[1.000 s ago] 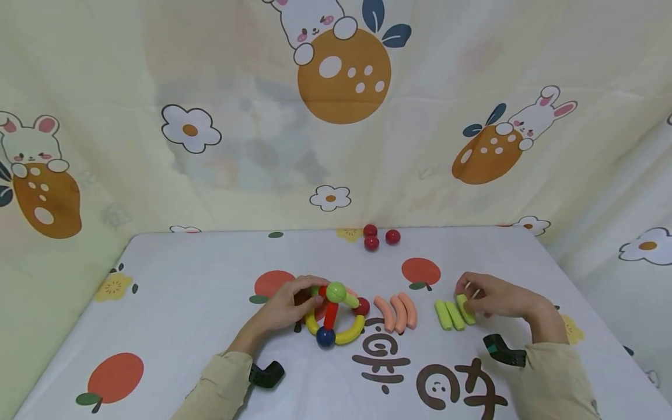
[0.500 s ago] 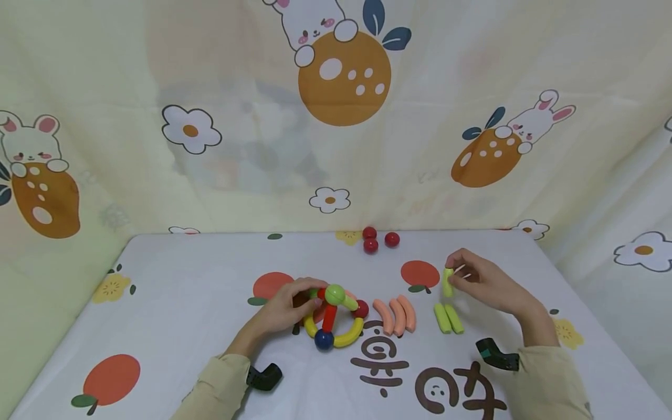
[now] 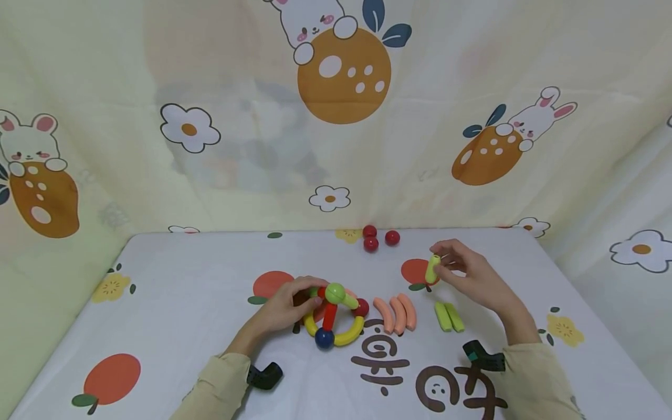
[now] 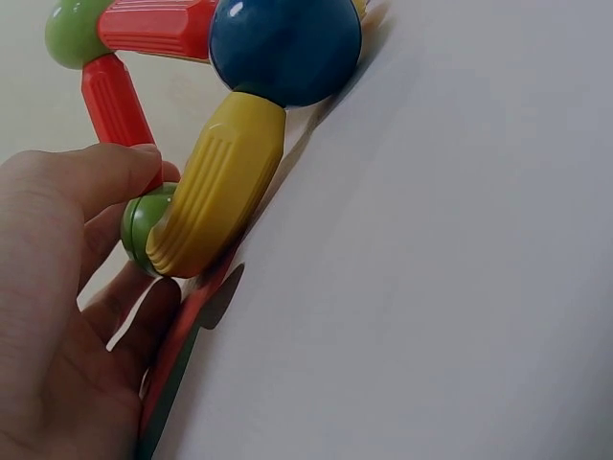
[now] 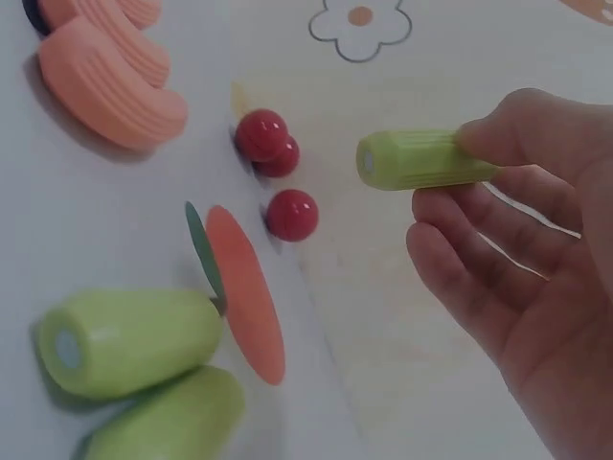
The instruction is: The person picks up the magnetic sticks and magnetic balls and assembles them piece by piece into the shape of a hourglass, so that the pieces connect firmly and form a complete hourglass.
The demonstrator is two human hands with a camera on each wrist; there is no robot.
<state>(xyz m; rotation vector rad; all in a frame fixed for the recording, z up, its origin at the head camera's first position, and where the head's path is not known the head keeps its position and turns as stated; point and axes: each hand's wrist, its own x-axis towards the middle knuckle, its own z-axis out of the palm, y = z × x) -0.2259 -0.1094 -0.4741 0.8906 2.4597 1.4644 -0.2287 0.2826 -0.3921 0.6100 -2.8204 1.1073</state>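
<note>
My left hand (image 3: pixel 289 304) grips a magnetic ball-and-stick structure (image 3: pixel 329 318) at its left side. Yellow curved sticks, red straight sticks and blue, green and red balls make it up. In the left wrist view, the thumb lies by a red stick (image 4: pixel 120 105) and a green ball (image 4: pixel 144 225), near a yellow curved stick (image 4: pixel 225 177). My right hand (image 3: pixel 469 277) pinches a light green magnetic stick (image 3: pixel 433 269) above the table; its magnet end (image 5: pixel 367 161) points away from the palm. Two more light green sticks (image 3: pixel 448 317) lie side by side below that hand.
Several pink curved sticks (image 3: pixel 396 314) lie between the structure and the green sticks. Red balls (image 3: pixel 392 237) sit near the table's back edge. A printed curtain (image 3: pixel 252 146) hangs behind the white printed tablecloth (image 3: pixel 199 303).
My right hand has picked the light green stick up from beside the other two, raised it and carried it leftward and away from me. My left hand and the structure stay put.
</note>
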